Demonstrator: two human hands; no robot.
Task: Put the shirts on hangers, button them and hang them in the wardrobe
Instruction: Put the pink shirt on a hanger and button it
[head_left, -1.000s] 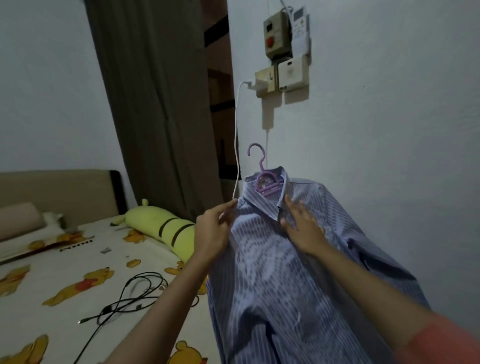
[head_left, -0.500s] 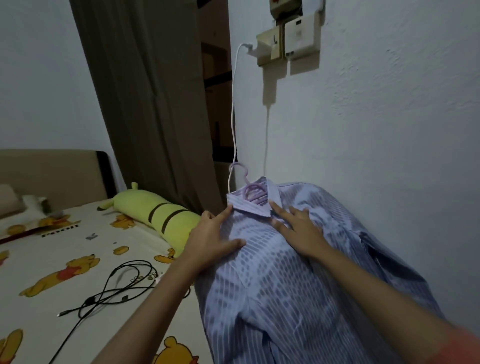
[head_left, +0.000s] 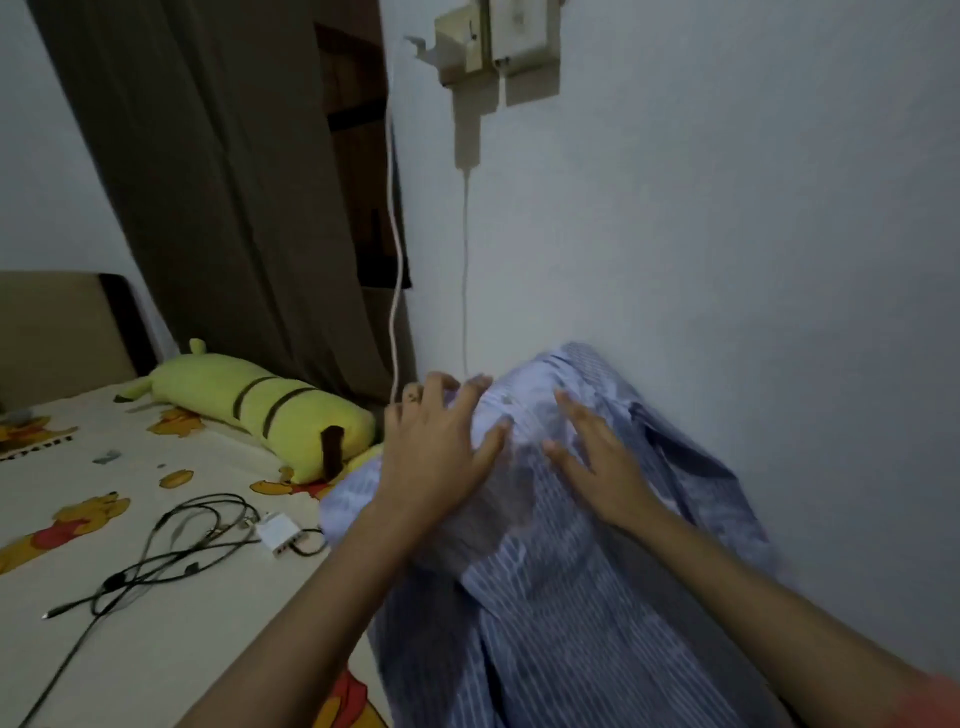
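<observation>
Shirt of pale blue striped cotton (head_left: 545, 519) lies on the right side of the bed (head_left: 156, 649), against the white wall (head_left: 727, 260). A second ago it hung upright with a purple hanger hook showing above the collar; now that hook is hidden. Left hand (head_left: 436, 457) and right hand (head_left: 602, 462) lie spread wide on its chest, fingers straight, gripping nothing. Likely it has been laid flat for buttoning; cables (head_left: 182, 540) lie well left

Dim, bluish indoor light; soft shadows fall below the wall socket (head_left: 493, 39). Hands and shirt (head_left: 571, 571) are motion-blurred, and the edges bend with wide-angle distortion.
</observation>
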